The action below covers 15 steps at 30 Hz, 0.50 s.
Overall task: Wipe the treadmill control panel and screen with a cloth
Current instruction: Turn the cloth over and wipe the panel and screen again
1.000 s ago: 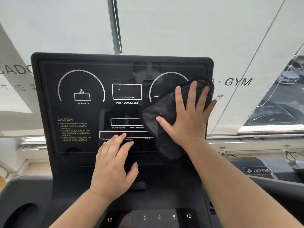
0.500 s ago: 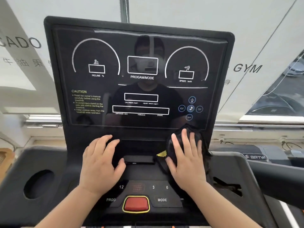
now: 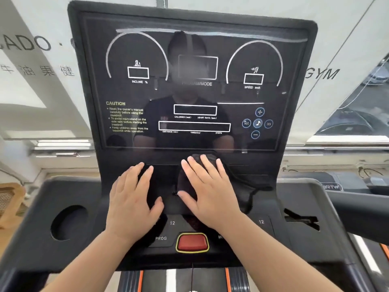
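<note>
The treadmill's black glossy screen (image 3: 195,49) stands upright in front of me, with white dial outlines and yellow caution text. Below it lies the sloping control panel (image 3: 280,232) with number keys and a red stop button (image 3: 192,242). A dark grey cloth (image 3: 242,186) lies flat on the panel just under the screen's lower edge. My right hand (image 3: 208,192) presses flat on the cloth with fingers spread, covering most of it. My left hand (image 3: 132,197) rests flat on the bare panel beside it, holding nothing.
A round cup holder (image 3: 68,222) sits in the left side of the console, and a slot (image 3: 301,220) in the right side. The treadmill belt (image 3: 189,279) shows below. A white banner with lettering (image 3: 320,74) and a window are behind the screen.
My right hand slid the cloth from the screen's right side down onto the panel, then leftward to the centre. My left hand came down off the screen onto the panel. The view tilted down.
</note>
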Each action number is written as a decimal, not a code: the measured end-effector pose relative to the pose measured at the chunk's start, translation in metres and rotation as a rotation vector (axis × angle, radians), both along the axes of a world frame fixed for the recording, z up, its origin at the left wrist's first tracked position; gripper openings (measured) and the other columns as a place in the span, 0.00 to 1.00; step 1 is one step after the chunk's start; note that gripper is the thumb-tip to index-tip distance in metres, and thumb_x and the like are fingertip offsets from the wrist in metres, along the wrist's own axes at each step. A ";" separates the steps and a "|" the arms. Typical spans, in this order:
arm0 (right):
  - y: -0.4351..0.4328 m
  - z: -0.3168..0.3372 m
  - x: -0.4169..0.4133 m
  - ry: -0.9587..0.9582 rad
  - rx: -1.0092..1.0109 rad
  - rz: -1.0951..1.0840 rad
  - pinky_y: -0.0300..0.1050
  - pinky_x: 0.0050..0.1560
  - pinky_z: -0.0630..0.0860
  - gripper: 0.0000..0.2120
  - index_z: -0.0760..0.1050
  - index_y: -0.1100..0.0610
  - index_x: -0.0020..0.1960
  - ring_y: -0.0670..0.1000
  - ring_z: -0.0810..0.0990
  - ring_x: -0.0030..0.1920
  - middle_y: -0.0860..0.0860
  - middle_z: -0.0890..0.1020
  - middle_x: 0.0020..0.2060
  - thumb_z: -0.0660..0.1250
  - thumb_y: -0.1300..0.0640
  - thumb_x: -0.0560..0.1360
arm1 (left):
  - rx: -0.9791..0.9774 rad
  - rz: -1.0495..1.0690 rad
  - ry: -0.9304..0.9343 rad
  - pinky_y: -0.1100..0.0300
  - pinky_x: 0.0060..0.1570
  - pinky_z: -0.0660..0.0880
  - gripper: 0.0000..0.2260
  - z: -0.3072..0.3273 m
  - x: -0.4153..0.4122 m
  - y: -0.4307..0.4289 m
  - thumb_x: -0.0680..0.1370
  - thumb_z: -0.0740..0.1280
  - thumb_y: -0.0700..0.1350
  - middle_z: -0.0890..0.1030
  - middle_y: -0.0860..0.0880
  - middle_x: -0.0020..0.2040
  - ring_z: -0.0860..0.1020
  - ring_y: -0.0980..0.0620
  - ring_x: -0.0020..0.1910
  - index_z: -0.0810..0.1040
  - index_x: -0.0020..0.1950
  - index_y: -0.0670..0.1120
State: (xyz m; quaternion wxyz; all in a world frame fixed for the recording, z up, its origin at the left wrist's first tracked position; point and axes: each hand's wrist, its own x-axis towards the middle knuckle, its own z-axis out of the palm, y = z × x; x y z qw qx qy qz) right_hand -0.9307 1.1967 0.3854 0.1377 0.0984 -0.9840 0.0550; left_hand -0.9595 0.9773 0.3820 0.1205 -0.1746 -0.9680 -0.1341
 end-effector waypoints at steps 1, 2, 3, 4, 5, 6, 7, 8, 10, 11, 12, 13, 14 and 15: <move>0.007 -0.001 0.002 0.000 0.016 -0.008 0.63 0.80 0.56 0.34 0.60 0.50 0.82 0.55 0.62 0.80 0.48 0.67 0.79 0.57 0.36 0.81 | -0.006 -0.003 -0.008 0.38 0.67 0.70 0.33 0.000 -0.002 -0.002 0.71 0.63 0.57 0.71 0.44 0.73 0.71 0.40 0.71 0.72 0.73 0.43; 0.016 -0.002 0.006 -0.002 0.035 -0.032 0.63 0.80 0.56 0.34 0.59 0.50 0.82 0.55 0.63 0.79 0.47 0.66 0.79 0.58 0.36 0.81 | -0.013 -0.006 -0.018 0.38 0.68 0.69 0.33 0.001 -0.003 -0.003 0.71 0.62 0.57 0.71 0.45 0.73 0.70 0.40 0.72 0.71 0.74 0.43; 0.027 -0.005 0.010 -0.003 0.046 -0.072 0.62 0.80 0.56 0.35 0.59 0.50 0.82 0.55 0.63 0.79 0.47 0.66 0.79 0.58 0.36 0.80 | -0.019 -0.010 -0.028 0.37 0.69 0.69 0.34 0.001 -0.004 -0.005 0.71 0.61 0.57 0.70 0.45 0.74 0.70 0.41 0.72 0.70 0.74 0.43; 0.038 -0.009 0.015 0.000 0.047 -0.124 0.62 0.80 0.55 0.35 0.59 0.51 0.82 0.55 0.63 0.79 0.48 0.66 0.80 0.58 0.37 0.80 | -0.022 -0.013 -0.033 0.37 0.70 0.68 0.34 0.001 -0.005 -0.006 0.71 0.61 0.58 0.70 0.46 0.74 0.69 0.42 0.73 0.70 0.74 0.44; 0.048 -0.011 0.020 0.006 0.044 -0.181 0.62 0.80 0.55 0.35 0.59 0.52 0.82 0.56 0.62 0.79 0.49 0.66 0.80 0.57 0.37 0.80 | -0.025 -0.014 -0.036 0.37 0.71 0.66 0.34 0.001 -0.006 -0.008 0.71 0.60 0.58 0.70 0.47 0.74 0.68 0.42 0.74 0.70 0.75 0.44; 0.055 -0.013 0.024 0.013 0.041 -0.233 0.62 0.80 0.55 0.35 0.59 0.53 0.82 0.56 0.62 0.80 0.49 0.66 0.80 0.57 0.38 0.80 | -0.028 -0.016 -0.039 0.37 0.72 0.65 0.34 0.001 -0.006 -0.010 0.71 0.60 0.58 0.70 0.49 0.74 0.67 0.43 0.75 0.70 0.75 0.45; 0.060 -0.015 0.026 0.020 0.036 -0.275 0.63 0.79 0.55 0.35 0.59 0.54 0.82 0.57 0.62 0.80 0.50 0.66 0.79 0.56 0.38 0.80 | -0.027 -0.024 -0.042 0.37 0.73 0.63 0.33 0.001 -0.006 -0.013 0.71 0.60 0.58 0.70 0.50 0.74 0.66 0.44 0.76 0.70 0.75 0.46; 0.060 -0.015 0.027 0.025 0.022 -0.305 0.64 0.79 0.55 0.35 0.60 0.55 0.82 0.58 0.62 0.80 0.51 0.67 0.79 0.56 0.38 0.80 | -0.023 -0.040 -0.049 0.37 0.74 0.62 0.33 0.000 -0.007 -0.017 0.71 0.60 0.58 0.70 0.50 0.75 0.65 0.44 0.76 0.69 0.75 0.46; 0.048 -0.015 0.023 0.033 -0.024 -0.331 0.65 0.80 0.56 0.35 0.62 0.56 0.81 0.60 0.62 0.80 0.52 0.68 0.78 0.56 0.38 0.80 | -0.019 -0.086 -0.075 0.37 0.75 0.61 0.33 -0.001 -0.010 -0.025 0.72 0.59 0.58 0.68 0.52 0.77 0.64 0.46 0.78 0.68 0.76 0.48; 0.038 -0.014 0.021 0.039 -0.041 -0.321 0.64 0.80 0.55 0.35 0.63 0.57 0.81 0.61 0.62 0.79 0.53 0.69 0.78 0.57 0.39 0.80 | -0.020 -0.110 -0.088 0.38 0.75 0.60 0.33 -0.002 -0.010 -0.029 0.72 0.59 0.58 0.66 0.53 0.78 0.63 0.47 0.78 0.68 0.77 0.48; 0.026 -0.013 0.018 0.046 -0.045 -0.292 0.64 0.79 0.55 0.35 0.63 0.57 0.80 0.62 0.63 0.79 0.53 0.69 0.78 0.58 0.39 0.80 | -0.021 -0.131 -0.096 0.38 0.76 0.60 0.33 -0.003 -0.011 -0.033 0.72 0.59 0.57 0.65 0.53 0.79 0.62 0.48 0.79 0.67 0.77 0.49; 0.013 -0.012 0.014 0.053 -0.036 -0.251 0.63 0.79 0.55 0.34 0.64 0.56 0.80 0.62 0.63 0.79 0.53 0.70 0.78 0.59 0.39 0.79 | -0.021 -0.144 -0.099 0.38 0.76 0.59 0.33 -0.004 -0.012 -0.037 0.72 0.59 0.57 0.64 0.54 0.79 0.62 0.48 0.79 0.67 0.77 0.49; -0.001 -0.010 0.010 0.055 -0.021 -0.205 0.63 0.79 0.55 0.34 0.64 0.56 0.80 0.62 0.64 0.78 0.52 0.70 0.77 0.59 0.39 0.79 | -0.020 -0.148 -0.098 0.39 0.76 0.59 0.33 -0.005 -0.012 -0.040 0.72 0.59 0.57 0.63 0.53 0.80 0.62 0.49 0.79 0.68 0.77 0.49; -0.015 -0.008 0.005 0.049 -0.007 -0.160 0.62 0.79 0.56 0.34 0.63 0.55 0.81 0.61 0.64 0.78 0.51 0.70 0.77 0.59 0.39 0.80 | -0.018 -0.141 -0.094 0.39 0.76 0.59 0.32 -0.005 -0.013 -0.044 0.72 0.59 0.57 0.64 0.53 0.80 0.62 0.48 0.79 0.68 0.76 0.49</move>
